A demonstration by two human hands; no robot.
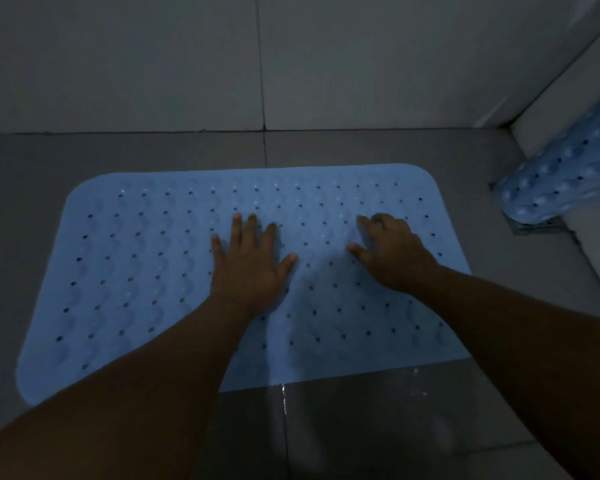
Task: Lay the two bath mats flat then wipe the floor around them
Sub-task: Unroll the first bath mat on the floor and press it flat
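A light blue rubber bath mat [146, 271] with rows of small holes lies flat on the grey tiled floor, its rounded corners visible at the far side. My left hand [248, 261] presses palm down on the mat's middle, fingers spread. To its right, my right hand [394, 252] rests on the same mat with fingers partly curled, holding nothing. A second blue mat [561, 174] leans rolled or folded against the right wall, its lower end on the floor.
Grey tiled wall [153, 64] rises just behind the mat. The right wall [568, 98] meets it in a corner. Wet, shiny floor tiles [361, 427] lie in front of the mat. A floor drain [537, 226] sits under the leaning mat.
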